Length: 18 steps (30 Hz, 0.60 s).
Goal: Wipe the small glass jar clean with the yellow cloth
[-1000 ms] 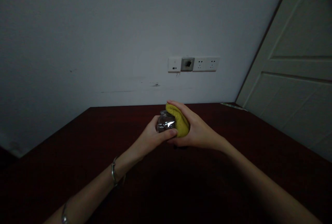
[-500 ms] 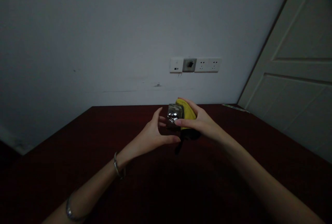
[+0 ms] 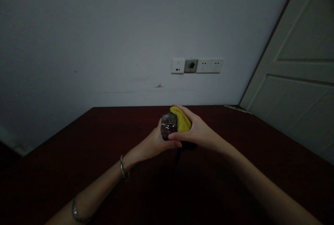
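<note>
Over the dark red table, a small shiny, dark, rounded-box object (image 3: 168,126) is held up between both hands. My left hand (image 3: 153,143) is closed round its left side, thumb stretched beneath it and the other fingers hidden behind. A yellow cloth (image 3: 183,120) lies against the object's right side. My right hand (image 3: 199,131) grips the cloth, its thumb tip pressing on the shiny object's lower edge. Below the hands a black part (image 3: 188,145) shows, with a thin dark piece hanging down; what it belongs to is too dark to tell.
The dark red tabletop (image 3: 117,127) reaches back to a pale wall (image 3: 117,44). Sockets and switches (image 3: 208,66) are set in the wall above the table's far edge. At the right stands a white panelled door (image 3: 300,89), with a thin pale strip (image 3: 237,109) near its foot.
My left hand has moved from beside the shiny object to closing round it. The object, the cloth and my right hand have shifted slightly left and lower, toward me.
</note>
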Motion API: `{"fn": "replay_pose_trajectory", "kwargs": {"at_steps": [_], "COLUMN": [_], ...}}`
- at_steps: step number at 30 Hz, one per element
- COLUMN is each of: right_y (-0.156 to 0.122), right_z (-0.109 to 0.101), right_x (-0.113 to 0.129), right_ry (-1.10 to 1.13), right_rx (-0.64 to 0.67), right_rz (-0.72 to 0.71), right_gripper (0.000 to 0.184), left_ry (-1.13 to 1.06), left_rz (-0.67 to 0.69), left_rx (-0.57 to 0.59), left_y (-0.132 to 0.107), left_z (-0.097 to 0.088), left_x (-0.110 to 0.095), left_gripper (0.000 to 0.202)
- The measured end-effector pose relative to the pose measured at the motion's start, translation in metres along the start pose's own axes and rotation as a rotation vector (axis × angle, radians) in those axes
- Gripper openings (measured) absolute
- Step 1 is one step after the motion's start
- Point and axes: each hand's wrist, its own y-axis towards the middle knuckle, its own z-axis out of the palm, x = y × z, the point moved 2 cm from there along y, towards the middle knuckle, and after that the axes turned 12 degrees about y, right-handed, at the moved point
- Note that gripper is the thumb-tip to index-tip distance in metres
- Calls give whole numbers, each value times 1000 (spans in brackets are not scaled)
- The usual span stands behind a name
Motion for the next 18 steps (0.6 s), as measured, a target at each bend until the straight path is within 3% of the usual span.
{"fn": "replay_pose_trajectory", "kwargs": {"at_steps": [10, 13, 16, 18], "right_y": [-2, -4, -3, 0], "right_z": [-7, -10, -9, -6], "right_x": [0, 2, 1, -4], "right_ry": [27, 10, 0, 9], "right_rx": [127, 177, 120, 14], "right_rz": [18, 43, 37, 5], "right_gripper": [89, 78, 55, 52], "left_ry": [86, 143, 175, 182], "left_rz": [-60, -56, -47, -42], "left_rx": [-95, -163, -197, -222], "left_y": [-2, -3, -4, -4], "left_z": [-2, -2, 1, 2], "left_x": [7, 7, 6, 4], "left_gripper": [75, 78, 79, 76]}}
